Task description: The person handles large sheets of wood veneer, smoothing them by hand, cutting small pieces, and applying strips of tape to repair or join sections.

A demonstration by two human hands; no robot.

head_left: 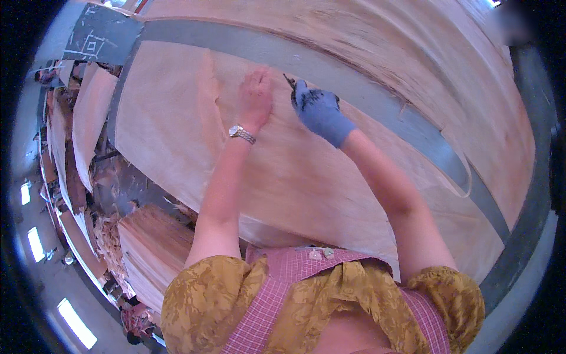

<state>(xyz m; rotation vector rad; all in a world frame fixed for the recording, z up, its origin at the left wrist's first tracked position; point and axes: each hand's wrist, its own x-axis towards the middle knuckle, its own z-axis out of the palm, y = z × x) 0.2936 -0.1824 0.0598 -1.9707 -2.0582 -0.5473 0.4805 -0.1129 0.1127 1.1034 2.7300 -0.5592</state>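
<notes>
A broad, pale wood veneer sheet [171, 112] lies before me on a grey-edged table. My left hand [257, 97], bare and slightly blurred, rests flat on it near the far edge, fingers stretched forward. A metal-band watch [242, 134] is on that wrist. Just to the right, my right hand [318, 109] wears a blue glove with dark stains. It is closed round a small dark tool [288, 81] with a thin tip pointing away to the left; the glove hides most of it, and its exact kind does not show. A tan veneer strip [207, 97] lies left of my left hand.
Beyond a grey table strip [236, 36] lies another large stack of veneer [460, 76]. A thin curled offcut [470, 180] hangs over the strip at right. Stacked veneer [156, 242] and torn scraps stand at left. Another person [135, 321] is at lower left.
</notes>
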